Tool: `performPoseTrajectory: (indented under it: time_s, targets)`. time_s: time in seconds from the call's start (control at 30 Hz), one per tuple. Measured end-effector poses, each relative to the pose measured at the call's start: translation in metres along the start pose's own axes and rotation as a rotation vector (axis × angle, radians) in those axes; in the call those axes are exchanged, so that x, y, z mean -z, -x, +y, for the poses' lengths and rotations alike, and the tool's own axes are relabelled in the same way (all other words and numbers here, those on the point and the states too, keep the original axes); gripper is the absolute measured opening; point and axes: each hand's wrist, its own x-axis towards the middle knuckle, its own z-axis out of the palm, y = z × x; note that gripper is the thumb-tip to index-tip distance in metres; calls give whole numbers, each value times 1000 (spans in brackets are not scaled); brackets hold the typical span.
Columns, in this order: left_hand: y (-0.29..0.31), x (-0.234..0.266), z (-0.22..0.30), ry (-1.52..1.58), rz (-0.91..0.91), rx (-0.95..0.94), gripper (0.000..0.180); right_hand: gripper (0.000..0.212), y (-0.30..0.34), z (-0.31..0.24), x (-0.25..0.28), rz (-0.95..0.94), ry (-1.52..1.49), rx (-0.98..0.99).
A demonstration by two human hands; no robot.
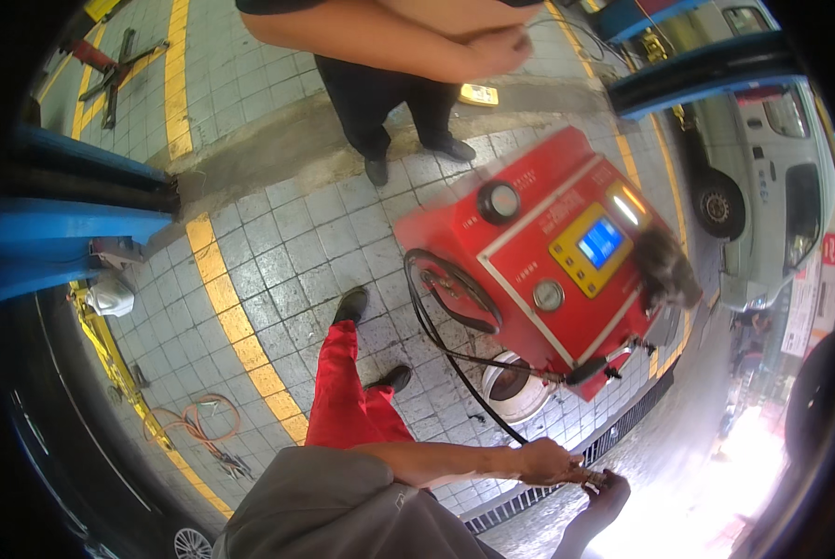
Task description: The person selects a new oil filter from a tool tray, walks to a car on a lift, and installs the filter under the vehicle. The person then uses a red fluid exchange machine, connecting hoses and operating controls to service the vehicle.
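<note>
In front of me my left hand (546,462) and my right hand (608,497) meet at a small brass-coloured fitting (581,474). The fingers of both are closed around it, and they hide most of its shape. A black hose (478,403) runs down from a red service machine (539,242) and passes behind my left wrist; its end is hidden. The machine has a yellow panel with a lit blue screen (600,241), a round gauge (548,295) and a black dial (499,201). A dark cloth-like bundle (667,268) lies on its right side.
A white bucket (518,402) with dark contents stands beside the machine. Another person (380,56) stands beyond it, near a yellow box (478,95). Blue lift posts (82,219), a dark car (73,447), a white vehicle (762,177), a coiled orange hose (198,424) and a floor grate (622,424) surround me.
</note>
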Motion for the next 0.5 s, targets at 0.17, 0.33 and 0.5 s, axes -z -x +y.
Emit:
performPoseTrajectory:
  time_s: [0.17,0.33,0.5]
  targets:
    - [-3,14,0,186,-69,15,55,42,1,-11,4,109,199,-162]
    - [-10,16,-8,196,-171,-73,65,45,1,-36,-7,-86,150,-143]
    - [-8,23,-13,241,-52,-124,52,42,-17,-70,-58,-90,310,-83]
